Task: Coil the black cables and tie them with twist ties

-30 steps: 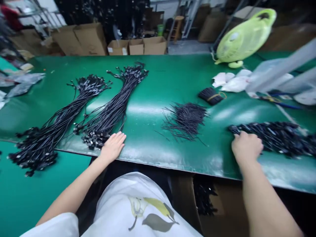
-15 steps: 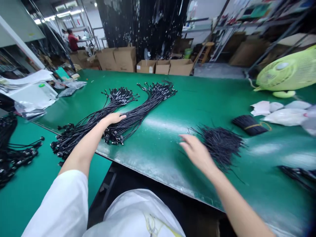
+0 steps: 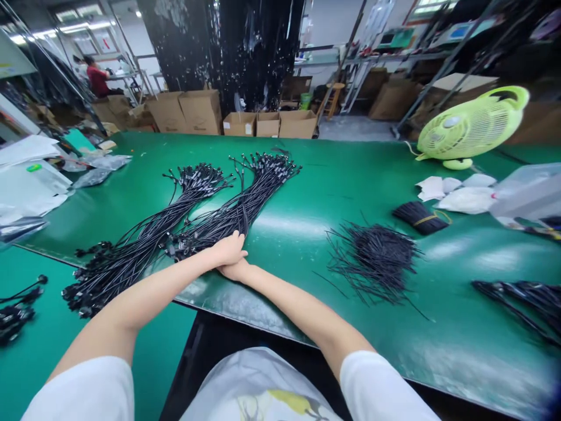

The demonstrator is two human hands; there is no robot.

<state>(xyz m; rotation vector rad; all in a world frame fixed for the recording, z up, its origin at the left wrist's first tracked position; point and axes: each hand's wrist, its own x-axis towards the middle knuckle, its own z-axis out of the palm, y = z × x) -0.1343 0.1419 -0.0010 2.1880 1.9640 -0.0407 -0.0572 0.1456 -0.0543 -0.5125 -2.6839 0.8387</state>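
Observation:
Two long bundles of black cables with connectors lie fanned on the green table. My left hand lies curled over the near end of the right-hand cable bundle, fingers together. My right hand is tucked under the left hand at the same spot, its fingers hidden. The left-hand cable bundle lies just beside them, untouched. A loose pile of short black ties sits to the right of both hands.
A banded bundle of ties, white bags and a lime-green fan are at the right. More cables lie at the far right and others on the lower left table. Cardboard boxes stand behind. A person in red works far back.
My right hand left the cables at the far right, crossed the tie pile and now meets my left hand at the near end of the right-hand bundle. The camera swung left.

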